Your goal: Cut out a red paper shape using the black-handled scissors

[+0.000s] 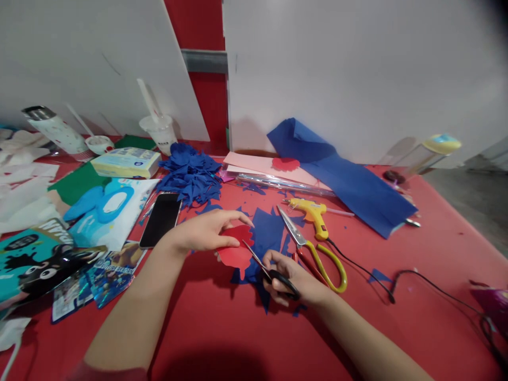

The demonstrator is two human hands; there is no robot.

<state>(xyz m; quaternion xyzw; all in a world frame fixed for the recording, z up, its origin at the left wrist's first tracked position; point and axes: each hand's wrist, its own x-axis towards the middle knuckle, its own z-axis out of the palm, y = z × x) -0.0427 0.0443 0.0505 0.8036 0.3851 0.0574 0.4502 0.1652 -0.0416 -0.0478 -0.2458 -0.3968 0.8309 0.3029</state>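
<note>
My left hand [210, 231] pinches a red paper piece [236, 254] with a scalloped edge, its thumb lying on top. My right hand [286, 278] is closed around black-handled scissors [283, 281], whose blades point up and left and meet the right edge of the red paper. Whether the blades are apart is too small to tell. Under both lie blue paper scraps [266, 230] on the red table [222, 328]. Another scalloped red piece [286, 164] rests on pink paper [254, 161] farther back.
Yellow-handled scissors [325, 267] and a yellow glue gun [311, 212] with a black cord lie right of my hands. Behind are a long blue sheet [349, 180] and a blue paper pile [190, 174]. A phone [161, 219], cup [161, 132] and packets [115, 209] stand or lie left.
</note>
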